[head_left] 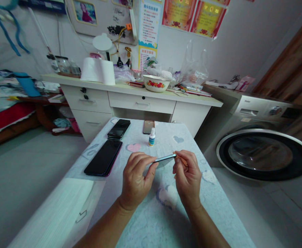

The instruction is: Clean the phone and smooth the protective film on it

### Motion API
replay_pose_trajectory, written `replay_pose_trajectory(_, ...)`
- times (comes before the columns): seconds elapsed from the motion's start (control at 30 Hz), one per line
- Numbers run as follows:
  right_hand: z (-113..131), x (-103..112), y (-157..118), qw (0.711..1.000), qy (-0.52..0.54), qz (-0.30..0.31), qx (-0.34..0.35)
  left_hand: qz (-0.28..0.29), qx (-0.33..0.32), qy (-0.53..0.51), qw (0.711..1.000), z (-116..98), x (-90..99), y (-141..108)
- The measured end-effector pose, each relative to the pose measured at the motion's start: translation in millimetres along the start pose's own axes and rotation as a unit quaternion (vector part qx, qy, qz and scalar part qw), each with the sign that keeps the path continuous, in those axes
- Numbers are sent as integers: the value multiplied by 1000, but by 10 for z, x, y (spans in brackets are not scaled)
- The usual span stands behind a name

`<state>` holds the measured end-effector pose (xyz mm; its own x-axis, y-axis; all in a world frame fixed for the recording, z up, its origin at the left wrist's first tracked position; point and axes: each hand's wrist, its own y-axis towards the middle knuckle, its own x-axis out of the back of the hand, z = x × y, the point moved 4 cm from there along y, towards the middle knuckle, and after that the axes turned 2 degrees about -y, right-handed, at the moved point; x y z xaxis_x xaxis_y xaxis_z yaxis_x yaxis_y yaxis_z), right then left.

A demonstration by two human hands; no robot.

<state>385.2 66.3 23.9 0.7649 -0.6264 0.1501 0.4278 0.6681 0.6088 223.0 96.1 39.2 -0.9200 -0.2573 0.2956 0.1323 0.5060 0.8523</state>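
A thin smartphone [165,158] is held edge-on above the table, tilted up slightly at its right end. My left hand [138,177] pinches its left end between thumb and fingers. At the other end, my right hand [188,177] is closed with its fingertips against the phone's edge; whether a small thing sits in those fingers I cannot make out. Just beyond the phone stands a small white spray bottle [151,137] with a blue label. Behind it lies another phone or phone case [149,127].
On the table's left lie a large black tablet or phone [103,158] and a stack of phones [119,129]. White paper sheets [55,210] cover the near left corner. A white desk [140,103] backs the table; a washing machine [259,137] stands at right.
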Motion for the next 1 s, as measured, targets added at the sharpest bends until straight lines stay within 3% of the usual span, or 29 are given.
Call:
replay_pose_trajectory(0.2, 176, 59, 7, 980, -118, -35, 156, 18, 1, -24, 1000, -32, -27, -21)
replay_pose_trajectory(0.37, 285, 13, -49, 958, -178, -19, 225, 25, -3, -20, 999, -51, -36, -15)
replay_pose_trajectory(0.67, 310, -98, -180, 948, -177, 57, 259, 25, -10, -20, 999, -55, -43, -18)
replay_pose_trajectory(1.0, 284, 23, -24, 963, -155, 3, 220, 27, -3, -14, 1000, -42, -34, 1)
